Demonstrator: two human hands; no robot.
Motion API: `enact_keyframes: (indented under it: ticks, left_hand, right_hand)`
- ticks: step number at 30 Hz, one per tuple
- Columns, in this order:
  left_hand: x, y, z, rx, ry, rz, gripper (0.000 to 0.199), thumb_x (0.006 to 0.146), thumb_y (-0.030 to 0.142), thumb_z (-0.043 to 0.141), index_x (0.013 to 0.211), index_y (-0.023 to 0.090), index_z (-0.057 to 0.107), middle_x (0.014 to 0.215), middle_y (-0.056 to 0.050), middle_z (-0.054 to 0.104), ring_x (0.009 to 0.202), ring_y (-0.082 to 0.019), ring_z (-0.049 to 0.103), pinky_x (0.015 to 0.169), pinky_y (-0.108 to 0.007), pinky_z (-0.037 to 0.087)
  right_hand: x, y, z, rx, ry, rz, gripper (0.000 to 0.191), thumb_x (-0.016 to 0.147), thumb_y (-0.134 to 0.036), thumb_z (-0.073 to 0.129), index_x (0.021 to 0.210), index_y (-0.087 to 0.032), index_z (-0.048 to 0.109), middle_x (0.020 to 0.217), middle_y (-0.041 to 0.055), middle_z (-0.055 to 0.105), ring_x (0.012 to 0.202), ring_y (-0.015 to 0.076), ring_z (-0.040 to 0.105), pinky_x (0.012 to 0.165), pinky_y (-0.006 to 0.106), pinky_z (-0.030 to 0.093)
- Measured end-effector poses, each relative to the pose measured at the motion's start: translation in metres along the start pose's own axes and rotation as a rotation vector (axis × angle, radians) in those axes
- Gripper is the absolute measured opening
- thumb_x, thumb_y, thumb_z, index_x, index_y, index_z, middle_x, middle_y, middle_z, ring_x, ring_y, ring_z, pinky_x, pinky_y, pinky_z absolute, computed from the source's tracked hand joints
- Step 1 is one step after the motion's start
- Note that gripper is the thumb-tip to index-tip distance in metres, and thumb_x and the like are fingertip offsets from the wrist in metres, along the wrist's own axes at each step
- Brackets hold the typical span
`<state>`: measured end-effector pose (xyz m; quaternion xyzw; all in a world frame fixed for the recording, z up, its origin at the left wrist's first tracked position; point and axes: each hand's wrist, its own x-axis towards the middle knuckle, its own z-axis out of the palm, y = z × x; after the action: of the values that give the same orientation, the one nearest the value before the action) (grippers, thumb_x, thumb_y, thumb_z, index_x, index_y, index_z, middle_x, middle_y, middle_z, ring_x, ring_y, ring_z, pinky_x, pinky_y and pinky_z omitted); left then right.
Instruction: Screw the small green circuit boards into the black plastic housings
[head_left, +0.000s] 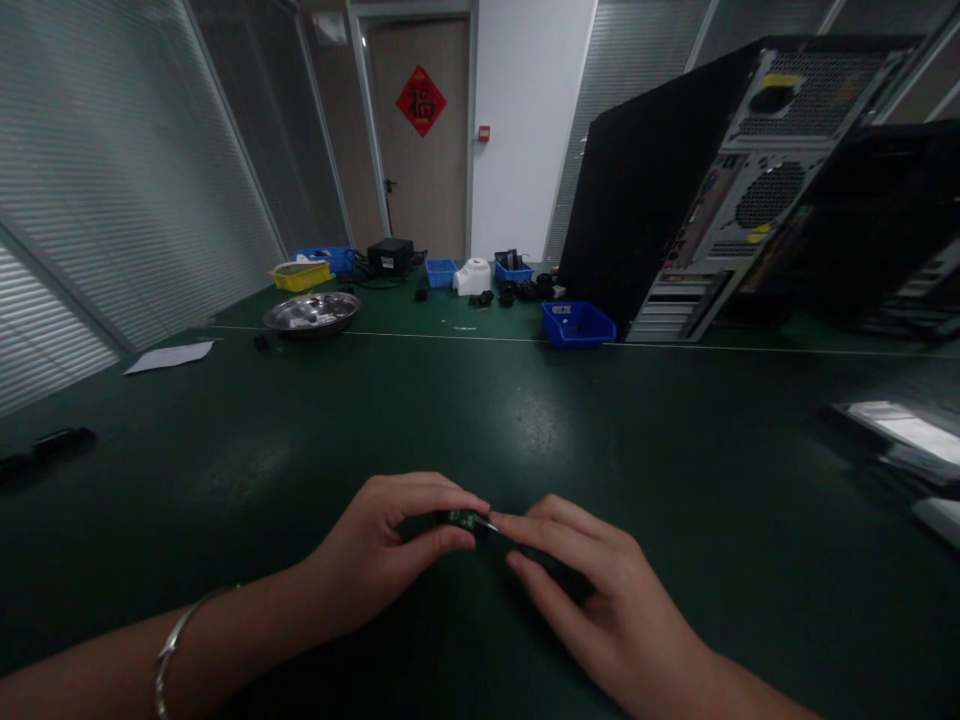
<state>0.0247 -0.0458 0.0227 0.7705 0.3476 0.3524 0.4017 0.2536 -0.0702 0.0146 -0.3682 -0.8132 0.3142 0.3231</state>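
Observation:
A small green circuit board (462, 519) is pinched between the thumb and fingers of my left hand (397, 545). My right hand (600, 570) is closed around a slim dark-handled tool with a thin metal tip (488, 525). That tip points left and meets the board's right edge, or comes very near it; I cannot tell which. Both hands are low over the green tabletop (420, 420), their fingertips almost together. Fingers cover part of the board and most of the tool's handle.
Behind stand a metal bowl (313, 313), a yellow basket (301, 276), a blue bin (577, 325) and a white housing (472, 277). A black computer case (652, 180) rises at right. White paper (169, 357) lies left; a bright-screened device (907, 425) sits at far right.

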Motion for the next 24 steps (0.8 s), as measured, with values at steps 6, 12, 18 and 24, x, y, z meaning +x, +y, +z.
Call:
enact_keyframes:
  ticks: [6,12,18,24]
  left_hand:
    - [-0.0013,-0.0002,0.0001,0.051,-0.017,0.036,0.023,0.085,0.015,0.068,0.107,0.020,0.073,0.096,-0.008,0.076,0.089,-0.020,0.070,0.081,-0.030,0.054]
    - [-0.0007,0.0001,0.0000,-0.038,-0.014,0.010,0.022,0.086,0.017,0.068,0.106,0.024,0.073,0.096,-0.006,0.075,0.089,-0.021,0.069,0.080,-0.031,0.054]
    - [0.0013,-0.0013,-0.0002,-0.139,-0.004,-0.058,0.023,0.086,0.016,0.067,0.105,0.027,0.074,0.102,-0.005,0.067,0.097,-0.021,0.064,0.086,-0.031,0.050]
    - [0.0016,-0.0028,0.0021,-0.398,-0.041,-0.185,0.028,0.089,0.014,0.059,0.112,0.026,0.070,0.108,-0.004,0.053,0.082,-0.014,0.059,0.076,-0.028,0.051]
  right_hand:
    - [-0.0003,-0.0025,-0.0008,-0.042,-0.029,0.000,0.034,0.094,-0.017,0.052,0.125,-0.024,0.064,0.093,0.0051,0.065,0.075,0.0162,0.064,0.067,0.028,0.053]
    - [0.0002,-0.0012,-0.0004,-0.001,-0.003,-0.015,0.032,0.094,-0.018,0.053,0.123,-0.024,0.065,0.092,0.0056,0.065,0.075,0.0165,0.064,0.066,0.027,0.053]
    - [-0.0006,-0.0009,0.0007,0.061,0.029,-0.032,0.032,0.094,-0.016,0.054,0.124,-0.025,0.062,0.093,0.0050,0.065,0.078,0.0169,0.064,0.068,0.028,0.052]
    - [-0.0022,-0.0043,0.0003,0.092,0.005,-0.060,0.034,0.094,-0.015,0.053,0.126,-0.025,0.058,0.096,0.0057,0.065,0.081,0.0179,0.063,0.069,0.029,0.051]
